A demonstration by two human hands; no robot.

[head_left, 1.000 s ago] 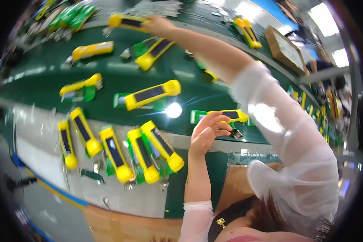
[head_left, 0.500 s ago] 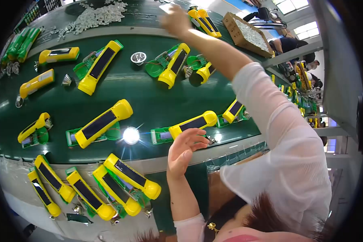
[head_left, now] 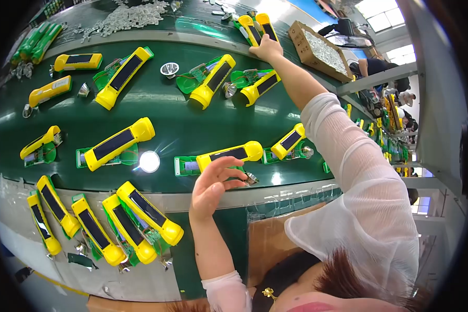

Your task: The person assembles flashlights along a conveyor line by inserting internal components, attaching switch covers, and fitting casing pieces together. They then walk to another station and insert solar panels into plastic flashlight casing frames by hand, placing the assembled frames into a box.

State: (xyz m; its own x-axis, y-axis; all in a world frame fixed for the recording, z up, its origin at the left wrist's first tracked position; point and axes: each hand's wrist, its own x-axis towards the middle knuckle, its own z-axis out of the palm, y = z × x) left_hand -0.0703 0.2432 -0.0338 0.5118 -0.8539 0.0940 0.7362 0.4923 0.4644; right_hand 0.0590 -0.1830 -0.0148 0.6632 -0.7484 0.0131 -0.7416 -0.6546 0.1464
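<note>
My right hand (head_left: 268, 50) is stretched to the far side of the bench, its fingers closed round the near end of a yellow solar flashlight (head_left: 266, 27). A second yellow flashlight (head_left: 250, 31) lies right beside it. My left hand (head_left: 210, 188) is held near the belt's front edge, empty, its fingers apart and loosely curved. Just past those fingers is an opened yellow flashlight (head_left: 252, 151), its green back half (head_left: 184, 166) lying beside it with wiring. A small silver reflector (head_left: 251, 179) sits by my left fingertips.
More opened flashlights (head_left: 122, 78) lie across the green belt (head_left: 192, 125). A lit lamp (head_left: 149, 161) glares at centre left. Several flashlights (head_left: 96, 229) lie on the near ledge. Small clear pieces are heaped (head_left: 132, 18) at the back, near a cardboard box (head_left: 317, 52) of similar pieces.
My right hand has come down and right from the back, where it had a white piece, to the paired flashlights. My left hand has shifted left. The belt's flashlights appear further left.
</note>
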